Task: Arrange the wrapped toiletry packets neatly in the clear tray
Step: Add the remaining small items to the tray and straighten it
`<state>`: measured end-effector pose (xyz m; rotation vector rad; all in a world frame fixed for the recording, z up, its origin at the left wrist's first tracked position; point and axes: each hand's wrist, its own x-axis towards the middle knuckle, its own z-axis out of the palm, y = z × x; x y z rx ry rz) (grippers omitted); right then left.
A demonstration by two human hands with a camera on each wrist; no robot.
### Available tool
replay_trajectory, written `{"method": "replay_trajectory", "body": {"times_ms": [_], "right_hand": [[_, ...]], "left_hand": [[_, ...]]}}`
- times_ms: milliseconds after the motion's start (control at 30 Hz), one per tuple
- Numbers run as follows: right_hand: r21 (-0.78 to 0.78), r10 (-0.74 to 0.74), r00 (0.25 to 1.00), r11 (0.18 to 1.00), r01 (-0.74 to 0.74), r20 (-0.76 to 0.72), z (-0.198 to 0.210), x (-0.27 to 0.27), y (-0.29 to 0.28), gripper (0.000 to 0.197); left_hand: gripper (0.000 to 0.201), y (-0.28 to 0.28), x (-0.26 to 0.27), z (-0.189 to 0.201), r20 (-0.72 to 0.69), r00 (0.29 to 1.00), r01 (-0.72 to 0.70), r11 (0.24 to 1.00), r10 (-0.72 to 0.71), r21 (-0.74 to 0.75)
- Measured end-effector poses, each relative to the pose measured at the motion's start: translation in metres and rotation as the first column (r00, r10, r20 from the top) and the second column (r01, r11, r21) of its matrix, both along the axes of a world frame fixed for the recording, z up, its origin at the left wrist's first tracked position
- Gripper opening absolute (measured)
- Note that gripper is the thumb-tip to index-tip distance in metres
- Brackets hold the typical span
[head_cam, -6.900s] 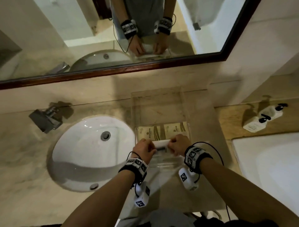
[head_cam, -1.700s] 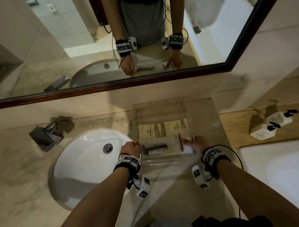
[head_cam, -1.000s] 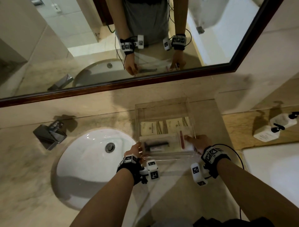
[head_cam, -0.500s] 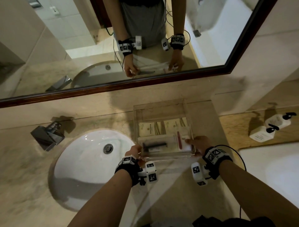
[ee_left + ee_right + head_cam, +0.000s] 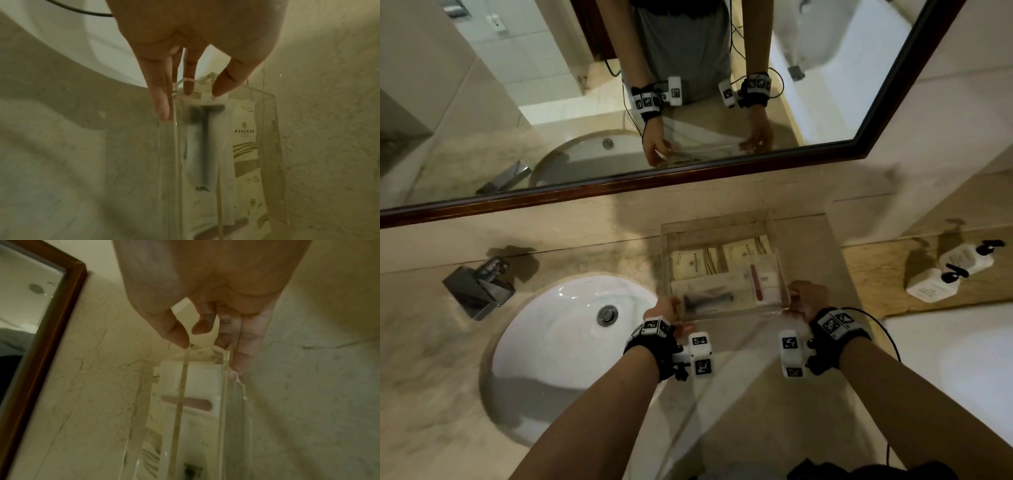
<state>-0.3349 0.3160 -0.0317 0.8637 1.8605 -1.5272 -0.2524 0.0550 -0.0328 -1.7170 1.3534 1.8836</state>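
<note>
The clear tray (image 5: pixel 717 224) stands on the marble counter, right of the sink. Two beige packets (image 5: pixel 693 263) (image 5: pixel 748 251) lie side by side at its back. A razor packet (image 5: pixel 709 298) lies front left, and a packet with a red stick (image 5: pixel 765 284) front right. My left hand (image 5: pixel 674 305) pinches the near-left corner. In the left wrist view, that hand (image 5: pixel 191 100) has its thumb on the rim and its fingers outside the tray wall (image 5: pixel 267 129), above the razor packet (image 5: pixel 203 146). My right hand (image 5: pixel 796 296) (image 5: pixel 209 356) pinches the near-right corner (image 5: pixel 236 418), above the red stick packet (image 5: pixel 191 402).
A white sink (image 5: pixel 571 342) with a chrome faucet (image 5: pixel 477 284) lies to the left. A framed mirror (image 5: pixel 619 192) runs along the back wall. Two white pump bottles (image 5: pixel 948 274) stand on a wooden ledge at the right, beside a white tub (image 5: pixel 962 359).
Both hands earlier laid a packet at the tray's front. Since then they have gone to the near corners, the left hand sliding from the left side round to the near-left corner.
</note>
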Motion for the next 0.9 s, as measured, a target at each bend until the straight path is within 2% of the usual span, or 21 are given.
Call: {"method": "replay_trajectory", "body": {"times_ms": [100,267,333,400,467,567,733,833,900], "right_hand": [[-0.098,-0.232,0.973,0.968,0.231,-0.008,0.004,0.000,-0.001,0.021],[-0.122,-0.329,0.944,0.937,0.328,0.020,0.006,0.000,-0.005,0.025],[-0.137,-0.341,0.939,0.929,0.344,0.043,0.005,0.000,-0.005,0.023],[-0.136,-0.353,0.934,0.924,0.356,0.050,0.006,0.001,-0.005,0.015],[-0.130,-0.339,0.939,0.930,0.343,0.048,0.004,0.000,-0.005,0.014],[-0.116,-0.305,0.952,0.945,0.306,0.029,-0.004,0.001,-0.004,0.023],[-0.130,-0.224,0.975,0.967,0.221,-0.012,-0.010,0.004,-0.004,0.023],[-0.019,-0.094,0.993,0.996,0.093,-0.072,-0.013,0.006,-0.003,0.025],[0.001,-0.081,0.993,0.997,0.081,-0.084,-0.016,0.010,-0.002,0.026]], "left_hand": [[0.036,0.000,-0.006,0.008,0.007,1.000,-0.009,1.000,0.009,-0.016],[0.015,0.002,-0.010,0.010,-0.003,1.000,-0.011,1.000,0.011,0.000],[0.015,0.002,-0.010,0.012,-0.005,1.000,0.003,1.000,-0.003,-0.002],[0.027,0.000,-0.009,0.009,0.003,1.000,0.026,1.000,-0.026,-0.004],[0.047,-0.001,-0.008,0.003,0.011,0.999,0.049,0.998,-0.048,-0.032],[0.061,0.002,-0.003,0.004,-0.012,0.999,0.049,0.997,-0.049,-0.061],[0.033,0.006,0.000,0.013,-0.024,0.998,0.052,0.997,-0.054,-0.063],[0.029,0.008,0.002,0.015,-0.009,0.998,0.065,0.994,-0.066,-0.086],[0.019,0.009,0.006,0.013,-0.001,0.992,0.125,0.984,-0.127,-0.128]]}}
